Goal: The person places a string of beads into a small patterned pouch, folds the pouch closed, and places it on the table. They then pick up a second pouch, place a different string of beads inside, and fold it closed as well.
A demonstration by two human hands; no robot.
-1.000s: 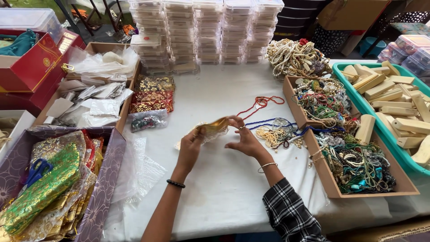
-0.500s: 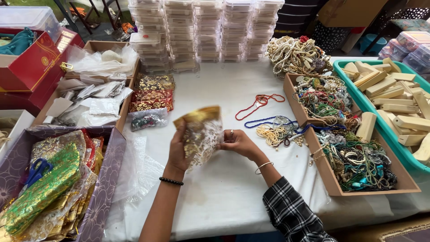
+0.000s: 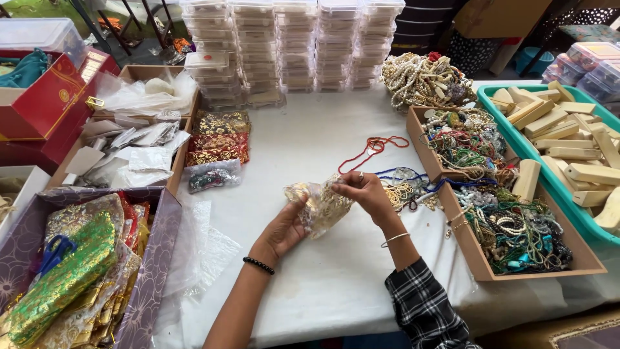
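Note:
A sheer gold-patterned pouch (image 3: 320, 205) is held low over the white table (image 3: 323, 284) between both hands. My left hand (image 3: 284, 229), with a black bead bracelet at the wrist, grips the pouch from below and the left. My right hand (image 3: 361, 191), wearing a ring and thin bangle, pinches the pouch's upper right edge. Just right of that hand lie loose bead strands (image 3: 403, 190) in gold and blue, and a red string (image 3: 371, 150) lies further back.
A cardboard tray (image 3: 478, 258) of tangled bead necklaces lies right, a teal bin (image 3: 526, 152) of wooden blocks beyond. Stacked clear boxes (image 3: 290, 45) line the back. A purple box (image 3: 152, 258) of glittery pouches, packets (image 3: 216, 145) and a red box (image 3: 45, 103) sit left.
The pouch was raised upright between the hands half a second ago; it has come down and is now bunched low over the table. Earlier both hands held it stretched out.

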